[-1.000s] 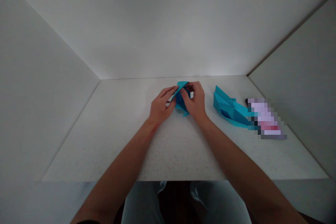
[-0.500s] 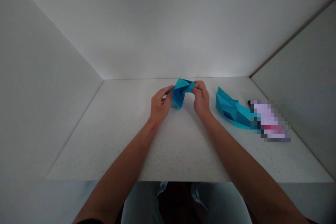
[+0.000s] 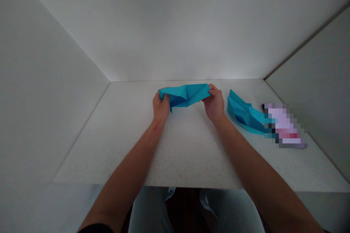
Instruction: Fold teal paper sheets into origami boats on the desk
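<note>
A folded blue paper piece (image 3: 186, 95) is stretched out long between my two hands, just above the white table (image 3: 188, 153). My left hand (image 3: 161, 107) pinches its left end with fingers closed. My right hand (image 3: 215, 105) pinches its right end the same way. A second folded blue paper shape (image 3: 242, 114) lies on the table just to the right of my right hand.
A blurred-out flat object (image 3: 284, 126) lies at the right, partly overlapping the second paper shape. White walls close in the table at the back, left and right. My legs show below the table's front edge.
My hands have moved apart, pulling the blue paper from a compact bunch into a long, wide shape. The camera view has shifted slightly.
</note>
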The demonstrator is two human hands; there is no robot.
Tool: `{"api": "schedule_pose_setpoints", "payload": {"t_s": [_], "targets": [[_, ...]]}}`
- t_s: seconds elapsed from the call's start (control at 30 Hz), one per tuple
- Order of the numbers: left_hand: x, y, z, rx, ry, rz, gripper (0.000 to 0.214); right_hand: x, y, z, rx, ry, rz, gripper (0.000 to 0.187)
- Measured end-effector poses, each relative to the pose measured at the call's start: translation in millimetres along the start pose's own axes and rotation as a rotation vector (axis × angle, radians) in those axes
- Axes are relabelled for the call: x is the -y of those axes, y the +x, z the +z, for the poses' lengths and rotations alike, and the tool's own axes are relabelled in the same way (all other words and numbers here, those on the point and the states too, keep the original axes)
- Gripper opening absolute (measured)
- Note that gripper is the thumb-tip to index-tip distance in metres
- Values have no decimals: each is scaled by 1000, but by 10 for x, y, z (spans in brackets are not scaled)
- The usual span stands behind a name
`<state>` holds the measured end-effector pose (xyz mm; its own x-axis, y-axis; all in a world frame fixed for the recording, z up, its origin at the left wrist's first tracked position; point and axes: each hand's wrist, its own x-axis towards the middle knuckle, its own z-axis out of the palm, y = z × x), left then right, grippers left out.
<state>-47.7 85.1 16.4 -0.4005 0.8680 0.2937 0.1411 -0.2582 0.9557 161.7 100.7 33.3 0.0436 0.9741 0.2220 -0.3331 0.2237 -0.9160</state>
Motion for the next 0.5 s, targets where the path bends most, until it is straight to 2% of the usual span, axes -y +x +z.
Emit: {"api": "schedule_pose_setpoints", "payload": {"t_s": [0.13,0.3,0.5], "targets": [[-56,15,-32,6,97,-3,37,-23,18,-13,-139,-13,-5,45],[-88,-3,-37,103,139,-11,50,-71,14,-26,-294,-127,34,44],[-189,-84,-46,96,279,85,41,-79,-7,15,-291,-121,63,53]]}}
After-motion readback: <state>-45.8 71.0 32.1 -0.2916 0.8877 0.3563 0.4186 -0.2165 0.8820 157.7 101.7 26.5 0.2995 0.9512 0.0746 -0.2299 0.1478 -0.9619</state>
